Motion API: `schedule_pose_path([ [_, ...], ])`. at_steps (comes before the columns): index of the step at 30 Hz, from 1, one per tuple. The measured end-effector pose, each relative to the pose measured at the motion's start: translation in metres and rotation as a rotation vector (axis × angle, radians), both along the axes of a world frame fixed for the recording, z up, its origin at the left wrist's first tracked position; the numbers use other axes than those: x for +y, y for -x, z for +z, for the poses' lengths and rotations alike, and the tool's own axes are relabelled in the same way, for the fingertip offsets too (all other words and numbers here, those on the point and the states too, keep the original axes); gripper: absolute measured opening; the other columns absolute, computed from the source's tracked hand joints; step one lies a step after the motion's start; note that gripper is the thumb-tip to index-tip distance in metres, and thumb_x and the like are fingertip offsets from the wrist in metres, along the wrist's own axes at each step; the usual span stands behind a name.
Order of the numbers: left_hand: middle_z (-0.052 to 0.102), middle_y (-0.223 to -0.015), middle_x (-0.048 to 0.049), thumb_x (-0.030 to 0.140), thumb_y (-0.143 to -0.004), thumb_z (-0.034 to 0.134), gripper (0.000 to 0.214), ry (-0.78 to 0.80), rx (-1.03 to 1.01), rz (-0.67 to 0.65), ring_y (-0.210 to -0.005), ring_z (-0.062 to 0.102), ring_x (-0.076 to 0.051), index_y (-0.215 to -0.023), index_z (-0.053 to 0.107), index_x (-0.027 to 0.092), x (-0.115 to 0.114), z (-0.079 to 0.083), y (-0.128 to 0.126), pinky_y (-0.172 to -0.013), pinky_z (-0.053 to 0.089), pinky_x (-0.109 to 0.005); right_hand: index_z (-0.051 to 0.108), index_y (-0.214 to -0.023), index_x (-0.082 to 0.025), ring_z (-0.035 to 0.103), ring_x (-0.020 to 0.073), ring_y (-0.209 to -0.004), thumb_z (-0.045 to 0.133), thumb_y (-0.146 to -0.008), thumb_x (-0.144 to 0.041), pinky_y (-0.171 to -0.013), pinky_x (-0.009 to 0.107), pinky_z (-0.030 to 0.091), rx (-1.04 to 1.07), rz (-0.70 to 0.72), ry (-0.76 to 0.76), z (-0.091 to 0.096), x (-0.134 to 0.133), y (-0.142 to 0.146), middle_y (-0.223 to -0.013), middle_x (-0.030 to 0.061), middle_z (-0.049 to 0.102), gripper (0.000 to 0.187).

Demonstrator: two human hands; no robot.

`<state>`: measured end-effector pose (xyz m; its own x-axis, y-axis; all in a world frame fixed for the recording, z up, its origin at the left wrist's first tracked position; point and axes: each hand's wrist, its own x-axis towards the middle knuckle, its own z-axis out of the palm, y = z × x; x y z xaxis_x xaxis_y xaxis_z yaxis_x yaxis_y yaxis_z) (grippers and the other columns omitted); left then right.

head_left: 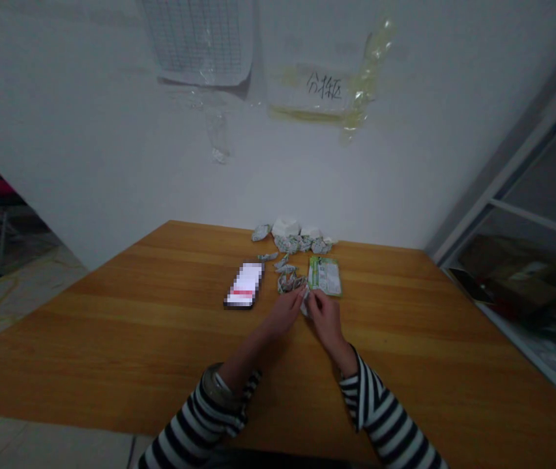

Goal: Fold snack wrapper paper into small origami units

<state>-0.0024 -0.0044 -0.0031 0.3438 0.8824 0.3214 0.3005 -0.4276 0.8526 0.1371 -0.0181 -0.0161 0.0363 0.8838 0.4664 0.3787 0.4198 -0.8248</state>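
The left hand [285, 312] and right hand [325, 316] pinch a pale wrapper [304, 306] (contents hidden), which could tear under an uneven pull.

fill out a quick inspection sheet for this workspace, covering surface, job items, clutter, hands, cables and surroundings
surface: wood-grain tabletop, far edge by the white wall
job's things: small pale piece between left hand and right hand; crumpled patterned pieces just beyond, material unclear; green-and-white packet lying flat
clutter: phone, screen lit, left of the patterned pieces; white wads near the far edge
hands: bare, close together, both pinching the pale piece
cables: nothing seen
surroundings: gridded sheet and handwritten sign on the wall; pale frame at right, contents dim
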Motion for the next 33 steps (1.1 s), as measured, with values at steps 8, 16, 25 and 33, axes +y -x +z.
schedule_pose_path([
  [8, 0.055, -0.057, 0.0044, 0.042, -0.083, 0.058, 0.044, 0.223, -0.193, -0.092, -0.054, 0.050, -0.012, -0.117, 0.057, 0.013, 0.009, 0.011, 0.019, -0.053, 0.039, -0.021, 0.062, -0.113, -0.019, 0.058, 0.0164, -0.062, 0.056, -0.086, -0.042, -0.054, 0.024, 0.044, 0.267, 0.287, 0.187, 0.006, 0.012, -0.014, -0.073, 0.0016, 0.067, 0.036],
  [16, 0.070, -0.082, -0.0064, 0.038, -0.077, 0.066, 0.030, 0.196, -0.280, -0.006, -0.073, 0.063, -0.018, -0.094, 0.070, 0.014, 0.018, 0.006, 0.026, -0.068, 0.048, -0.029, 0.069, -0.113, -0.025, 0.060, 0.0224, -0.098, 0.068, -0.080, -0.035, -0.084, 0.033, 0.047, 0.157, 0.426, 0.147, 0.009, 0.014, -0.023, -0.108, 0.0066, 0.068, 0.035],
  [25, 0.074, -0.098, -0.0111, 0.039, -0.063, 0.081, 0.045, 0.356, -0.428, 0.032, -0.089, 0.068, -0.026, -0.100, 0.073, 0.013, 0.010, 0.013, 0.028, -0.084, 0.051, -0.041, 0.068, -0.118, -0.027, 0.055, 0.0171, -0.080, 0.075, -0.074, -0.028, -0.072, 0.028, 0.044, 0.065, 0.442, 0.056, 0.008, 0.016, -0.025, -0.093, 0.0038, 0.061, 0.044],
  [33, 0.072, -0.109, -0.0092, 0.040, -0.067, 0.079, 0.058, 0.314, -0.226, -0.126, -0.111, 0.061, -0.030, -0.118, 0.067, 0.015, 0.001, 0.037, 0.032, -0.102, 0.041, -0.046, 0.068, -0.117, -0.026, 0.058, 0.0212, -0.102, 0.073, -0.076, -0.034, -0.088, 0.035, 0.047, 0.178, 0.450, 0.114, 0.006, 0.019, -0.030, -0.108, 0.0062, 0.064, 0.042],
])
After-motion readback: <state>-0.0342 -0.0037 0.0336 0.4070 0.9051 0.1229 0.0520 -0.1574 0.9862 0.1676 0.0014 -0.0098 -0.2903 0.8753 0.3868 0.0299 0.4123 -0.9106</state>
